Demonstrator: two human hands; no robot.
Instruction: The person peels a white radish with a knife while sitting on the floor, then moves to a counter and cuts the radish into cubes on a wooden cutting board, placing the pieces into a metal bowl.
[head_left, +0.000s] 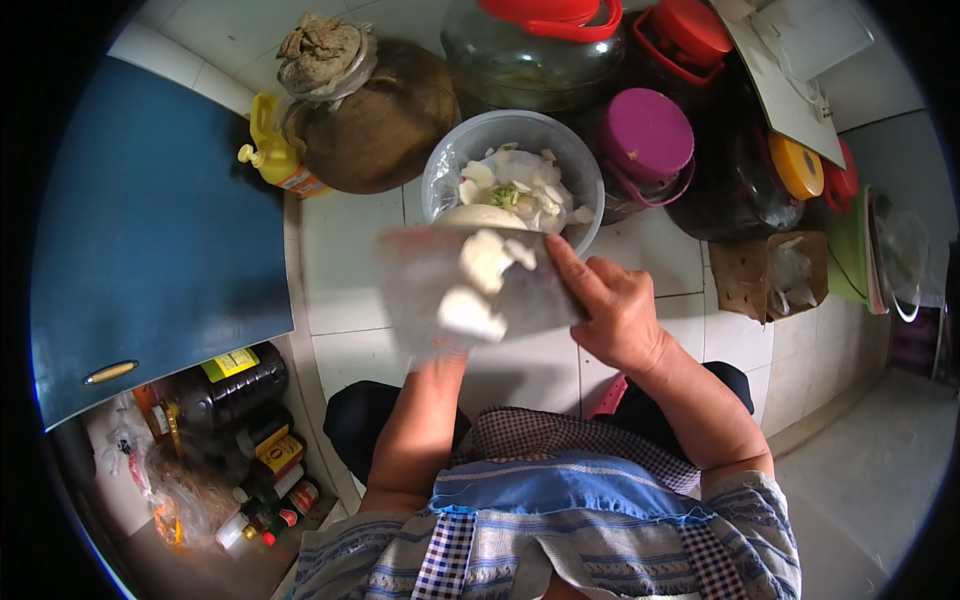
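Note:
My right hand (619, 307) is closed round the handle end of a broad cleaver (405, 277), its index finger along the blade. White slices (472, 311) of a vegetable lie or cling on the blurred blade. The blade hides most of my left hand (444, 349); only the wrist and a bit of the hand show, and what it holds cannot be seen. A large pale rounded piece (480, 216) shows just past the blade's edge, at the near side of a plastic bin (589, 172). Inside the lined bin are thin white slices (525, 176) and a green leafy bit (504, 196).
Behind the bin stand a big glass jar (532, 67) with a red lid, a purple-lidded container (649, 135) and a brown earthen jar (375, 127). A blue cabinet door (165, 247) is at left, above bottles (232, 382). A cardboard box (739, 277) sits at right.

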